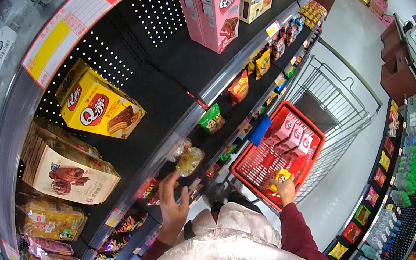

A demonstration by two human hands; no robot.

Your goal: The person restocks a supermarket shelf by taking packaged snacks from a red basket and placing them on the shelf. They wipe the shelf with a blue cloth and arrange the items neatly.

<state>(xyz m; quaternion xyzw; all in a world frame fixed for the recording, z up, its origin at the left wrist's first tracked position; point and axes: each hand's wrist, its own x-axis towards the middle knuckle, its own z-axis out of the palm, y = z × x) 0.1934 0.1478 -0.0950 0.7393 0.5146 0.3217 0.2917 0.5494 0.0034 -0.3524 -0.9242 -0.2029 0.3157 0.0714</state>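
My right hand [286, 189] grips a yellow snack box [280, 179] low inside a red plastic shopping basket [236, 165]. Several pink snack boxes [295, 139] stand in a row toward the far side of that basket. It rests on a wire shopping cart [352, 106]. Fingers apart and holding nothing, my left hand [172, 206] is raised beside the shelving, just below a clear-wrapped round item [190, 160]. On the black shelf to the left stands a large yellow box [100, 102] of chocolate cakes, with paper-fronted croissant bags [70, 173] nearer me.
Two tall pink boxes [216, 13] and cream-coloured boxes [255, 0] stand farther along the shelf. Snack bags [211, 119] line the lower tier. Across the tiled aisle [329, 190], shelves hold bottles [407, 170]. A brown counter [402, 73] stands at the far end.
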